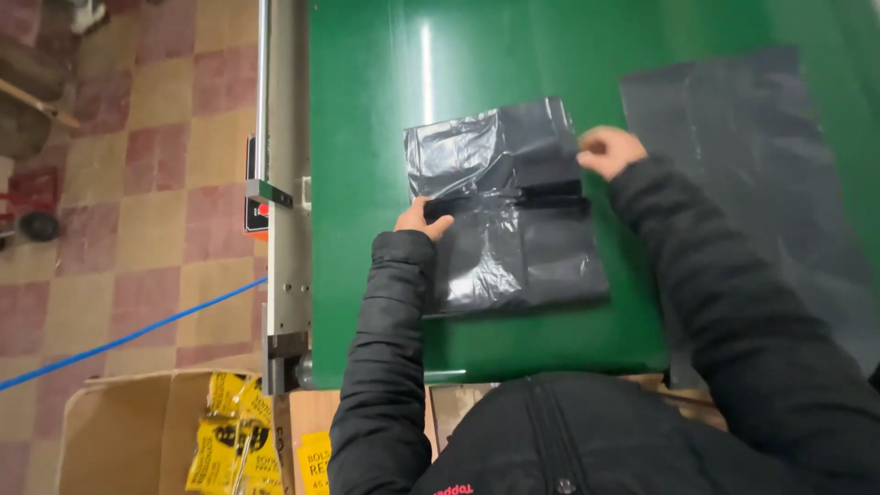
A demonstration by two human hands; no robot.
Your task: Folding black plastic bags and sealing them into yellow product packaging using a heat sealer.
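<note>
A green desk (513, 55) fills most of the view, edged on its left by a grey metal rail (286, 183). A flat dark plastic sheet (742, 156) is spread to the right of the folded black plastic bag (504, 211), which is laid near the desk's middle with its long axis running away from the person. A cardboard box (119, 431) with yellow packets (229, 440) is seen below the rail. The bag's left edge is pinched by the left hand (420, 220), its grip closed on the plastic; the bag's upper right corner is touched by the right hand (610, 149), fingers curled, though whether plastic is clamped there cannot be told.
</note>
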